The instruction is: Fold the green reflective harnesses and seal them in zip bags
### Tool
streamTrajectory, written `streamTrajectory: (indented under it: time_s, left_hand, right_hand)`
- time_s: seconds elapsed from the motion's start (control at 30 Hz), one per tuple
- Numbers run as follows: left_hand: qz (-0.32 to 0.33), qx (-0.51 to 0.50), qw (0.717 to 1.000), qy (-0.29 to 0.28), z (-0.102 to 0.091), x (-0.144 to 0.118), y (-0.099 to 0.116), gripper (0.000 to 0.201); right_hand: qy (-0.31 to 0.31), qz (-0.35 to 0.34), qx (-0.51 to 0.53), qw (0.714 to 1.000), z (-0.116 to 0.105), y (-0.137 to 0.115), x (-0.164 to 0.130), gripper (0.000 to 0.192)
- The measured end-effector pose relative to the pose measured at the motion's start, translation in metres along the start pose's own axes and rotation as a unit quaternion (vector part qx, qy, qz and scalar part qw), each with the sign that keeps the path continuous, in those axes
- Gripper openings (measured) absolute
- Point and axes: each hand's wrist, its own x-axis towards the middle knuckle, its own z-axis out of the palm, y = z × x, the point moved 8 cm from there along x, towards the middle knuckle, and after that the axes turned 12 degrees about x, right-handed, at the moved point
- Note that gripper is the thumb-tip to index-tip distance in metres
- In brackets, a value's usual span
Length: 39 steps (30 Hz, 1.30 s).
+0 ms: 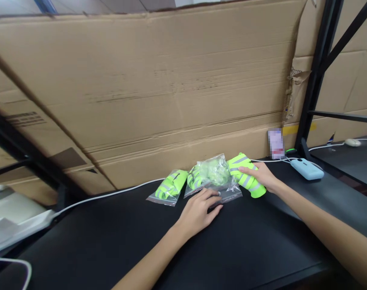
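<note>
Fingers of my right hand (262, 175) curl over a rolled neon vest (246, 174) with grey stripes, gripping it from its right side where it lies on the black table (246, 245), right of centre in the frame. My left hand (198, 211) lies flat and spread, palm down, just below centre, its fingertips (215, 199) pressing the near edge of a clear bag (215, 177); it closes on nothing. That bag holds another folded vest and sits just left of the rolled one, touching it. Further left, a second bag (168, 187) with a vest inside lies flat, its edge just beside the first bag. All three sit in a row close to the big cardboard sheet (159, 88) that stands behind the table and fills the upper frame. A white cable (111, 194) runs along the foot of the cardboard toward the lower left. To the right, a pale blue device (307, 168) rests on the table near a black rack post (314, 76), with a small blurred label (275, 143) on the cardboard behind it. A white mouse (352, 142) lies at the far right edge.
</note>
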Motion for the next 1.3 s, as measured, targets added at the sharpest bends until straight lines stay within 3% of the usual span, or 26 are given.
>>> streamTrajectory:
  time_s: [0.1,0.23,0.33,0.5,0.67,0.83,1.0,1.07,1.17,1.3]
  left_hand:
    - [0.0,-0.01,0.999,-0.031,0.004,-0.001,0.002,0.019]
    - [-0.016,-0.02,0.999,-0.033,0.007,-0.003,0.001,0.02]
    - [-0.082,-0.09,0.992,-0.027,0.008,-0.005,-0.008,0.019]
    - [-0.231,-0.205,0.951,-0.027,0.012,-0.01,-0.024,0.014]
    - [-0.293,-0.234,0.926,-0.042,0.012,-0.011,-0.026,0.009]
    - [-0.287,-0.258,0.922,-0.034,0.009,-0.01,-0.022,0.013]
    - [-0.254,-0.299,0.919,0.03,0.004,-0.009,-0.019,0.016]
    - [-0.233,-0.281,0.929,0.051,0.0,-0.009,-0.018,0.01]
    - [-0.186,-0.242,0.949,0.076,-0.008,-0.006,-0.014,0.017]
    - [-0.157,-0.232,0.958,0.066,-0.008,-0.006,-0.009,0.026]
  right_hand:
    - [-0.017,0.011,-0.018,1.0,0.005,0.005,-0.002,0.045]
    - [-0.065,0.035,-0.033,0.997,0.015,0.008,-0.008,0.044]
    - [-0.122,0.059,-0.044,0.99,0.028,0.011,-0.015,0.044]
    - [-0.245,0.058,-0.08,0.964,0.049,0.013,-0.029,0.037]
    - [-0.307,0.078,-0.133,0.939,0.057,0.012,-0.041,0.031]
    - [-0.315,0.069,-0.198,0.926,0.067,0.009,-0.05,0.032]
    - [-0.249,0.0,-0.259,0.933,0.063,-0.001,-0.044,0.035]
    - [-0.245,-0.013,-0.253,0.936,0.061,-0.003,-0.043,0.034]
    - [-0.263,-0.015,-0.238,0.935,0.064,-0.002,-0.043,0.037]
    - [-0.285,-0.03,-0.241,0.927,0.069,-0.001,-0.047,0.036]
